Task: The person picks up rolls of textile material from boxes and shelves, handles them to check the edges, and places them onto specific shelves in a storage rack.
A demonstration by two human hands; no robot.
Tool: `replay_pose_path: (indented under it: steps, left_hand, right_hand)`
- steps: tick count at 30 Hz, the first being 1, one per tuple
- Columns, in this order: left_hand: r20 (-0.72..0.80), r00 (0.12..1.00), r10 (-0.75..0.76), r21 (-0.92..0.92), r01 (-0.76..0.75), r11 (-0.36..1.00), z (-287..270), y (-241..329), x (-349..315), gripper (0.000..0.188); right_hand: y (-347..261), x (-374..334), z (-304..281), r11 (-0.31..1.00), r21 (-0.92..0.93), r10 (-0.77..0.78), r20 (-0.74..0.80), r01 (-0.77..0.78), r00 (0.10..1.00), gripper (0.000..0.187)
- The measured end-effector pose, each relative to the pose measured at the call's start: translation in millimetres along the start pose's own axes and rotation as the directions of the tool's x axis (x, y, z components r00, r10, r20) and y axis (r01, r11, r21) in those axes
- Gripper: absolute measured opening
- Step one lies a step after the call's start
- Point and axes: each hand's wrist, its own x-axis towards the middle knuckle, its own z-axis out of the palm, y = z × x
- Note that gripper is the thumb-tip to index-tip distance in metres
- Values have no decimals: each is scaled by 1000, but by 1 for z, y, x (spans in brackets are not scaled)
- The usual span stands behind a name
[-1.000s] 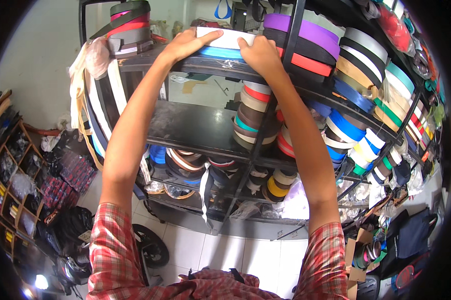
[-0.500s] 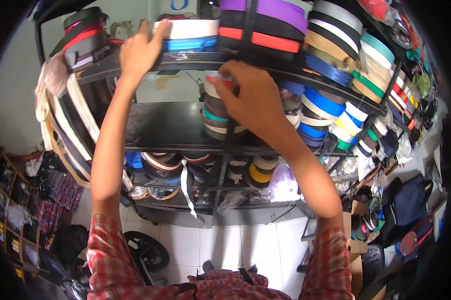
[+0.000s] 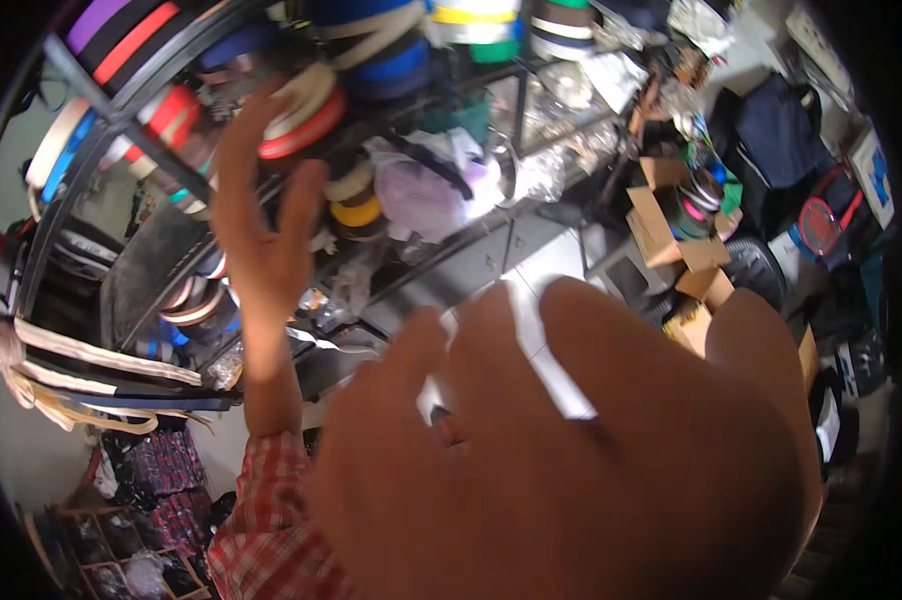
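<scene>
My left hand [image 3: 266,235] reaches up to the shelves with its fingers stretched and the thumb apart, holding nothing that I can see. Just beyond its fingertips are cream and red rolls of webbing [image 3: 306,120]; whether the fingers touch them I cannot tell. Very close and blurred, my right hand [image 3: 571,440] fills the lower middle, back toward me. Its fingers are spread, with floor showing through the gaps, and no object shows in it. Below the cream and red rolls is a yellow roll [image 3: 359,210], beside a pale purple plastic bag [image 3: 421,190].
The black metal rack [image 3: 121,115] holds several rolls of strap, with blue rolls [image 3: 386,70] above. Cream straps [image 3: 101,360] hang off its left end. An open cardboard box [image 3: 661,235] and a red racket [image 3: 819,225] stand at the right, near a dark bag [image 3: 786,125].
The view has swung to the right and tilted. My right hand has left the shelf and come close in front. My left hand has moved from the top shelf toward the rolls farther right.
</scene>
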Motion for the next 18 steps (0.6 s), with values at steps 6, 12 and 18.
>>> replay_pose_path:
  steps: [6, 12, 18]
  left_hand:
    - [391, 919, 48, -301, 79, 950, 164, 101, -22, 41]
    - [654, 745, 134, -470, 262, 843, 286, 183, -68, 36]
    - [783, 562, 267, -569, 471, 674, 395, 247, -105, 35]
  right_hand:
    - [-20, -136, -19, 973, 7, 232, 11, -232, 973, 19]
    - [-35, -264, -47, 839, -33, 543, -21, -544, 839, 21]
    - [-53, -376, -73, 547, -89, 830, -77, -833, 553, 23]
